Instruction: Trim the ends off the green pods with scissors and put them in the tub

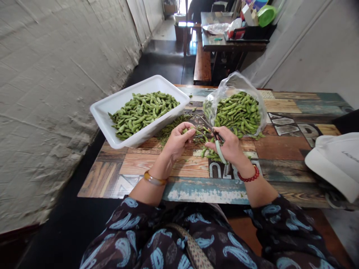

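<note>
1. Watch those fingertips: your left hand (pixel 181 140) is closed in a pinch on a green edamame pod (pixel 185 130), and the scissors (pixel 219 149) angle their blades just past it. A snip taken too near the pinch could nick skin; a slack pinch could let the pod twist away.

2. Your right hand (pixel 229 145) is curled round the scissors' pale green handles, firmly enough by the look of it. How wide the blades stand, I can't tell from here.

3. Now the plastic bag (pixel 234 80), just beyond your right hand: its mouth gapes and bagged pods (pixel 238 110) crowd the opening. A bump from that wrist could spill more onto the bench (pixel 202 186).

4. Out past your left hand, to its left, sits the white tub (pixel 140 141), pods (pixel 143 112) heaped inside. Its outer corner seems to reach beyond the bench's edge, so a hard shove from your left forearm could tip it.

5. Between your hands and under the right one lie loose pods (pixel 211 154); trimmings (pixel 168 132) scatter just beyond the left. Mixed this closely, scraps could get gathered up with a pod.
</note>
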`<action>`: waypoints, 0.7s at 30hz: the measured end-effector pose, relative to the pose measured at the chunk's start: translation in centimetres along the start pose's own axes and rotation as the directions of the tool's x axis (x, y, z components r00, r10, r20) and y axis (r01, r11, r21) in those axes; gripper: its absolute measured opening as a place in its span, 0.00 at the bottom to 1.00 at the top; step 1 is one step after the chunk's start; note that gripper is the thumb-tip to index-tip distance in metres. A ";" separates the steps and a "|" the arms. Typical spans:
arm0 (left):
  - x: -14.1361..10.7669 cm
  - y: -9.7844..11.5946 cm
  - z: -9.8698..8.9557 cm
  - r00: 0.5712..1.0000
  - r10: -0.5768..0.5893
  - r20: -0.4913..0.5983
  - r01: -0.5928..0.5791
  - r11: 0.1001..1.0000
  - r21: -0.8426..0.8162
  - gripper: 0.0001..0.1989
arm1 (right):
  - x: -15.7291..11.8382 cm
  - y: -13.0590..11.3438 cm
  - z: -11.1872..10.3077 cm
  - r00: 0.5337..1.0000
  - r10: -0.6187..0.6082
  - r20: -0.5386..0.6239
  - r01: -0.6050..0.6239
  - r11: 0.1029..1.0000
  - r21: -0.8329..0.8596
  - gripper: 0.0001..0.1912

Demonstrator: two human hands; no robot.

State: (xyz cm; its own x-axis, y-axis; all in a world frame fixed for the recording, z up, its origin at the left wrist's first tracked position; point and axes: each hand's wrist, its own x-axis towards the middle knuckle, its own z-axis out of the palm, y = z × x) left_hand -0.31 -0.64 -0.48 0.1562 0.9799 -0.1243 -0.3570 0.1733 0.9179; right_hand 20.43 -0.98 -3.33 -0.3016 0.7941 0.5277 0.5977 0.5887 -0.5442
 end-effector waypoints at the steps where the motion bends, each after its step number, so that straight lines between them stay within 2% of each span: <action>1: 0.0 0.1 -0.1 1.000 -0.012 0.002 0.012 0.999 -0.036 0.16 | 0.0 0.0 0.0 1.000 -0.007 -0.006 0.007 1.000 0.000 0.25; 5: 0.2 0.2 -0.2 0.999 -0.039 0.002 0.039 0.990 -0.132 0.19 | -0.1 -0.5 -0.1 0.999 -0.047 0.023 0.047 0.999 -0.001 0.27; 9: 0.0 0.3 0.1 0.998 -0.057 0.013 0.058 0.986 -0.156 0.19 | -0.1 -0.9 0.1 0.995 -0.062 0.079 0.062 0.998 0.003 0.27; 16: -0.3 -0.6 0.9 0.995 -0.065 0.070 0.070 0.995 -0.076 0.18 | -0.2 -0.9 0.2 0.994 -0.076 0.076 0.075 0.997 0.017 0.28; 21: -0.2 -0.9 0.7 0.996 -0.062 0.059 0.065 0.997 -0.044 0.19 | -0.2 -0.7 0.3 0.992 -0.079 0.094 0.076 0.997 0.030 0.28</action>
State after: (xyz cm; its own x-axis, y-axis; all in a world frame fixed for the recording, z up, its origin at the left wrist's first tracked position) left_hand 0.64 -1.09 -0.98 0.2319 0.9597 -0.1590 -0.3865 0.2409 0.8903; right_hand 19.85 -1.51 -3.20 -0.4165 0.7559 0.5052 0.5507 0.6518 -0.5214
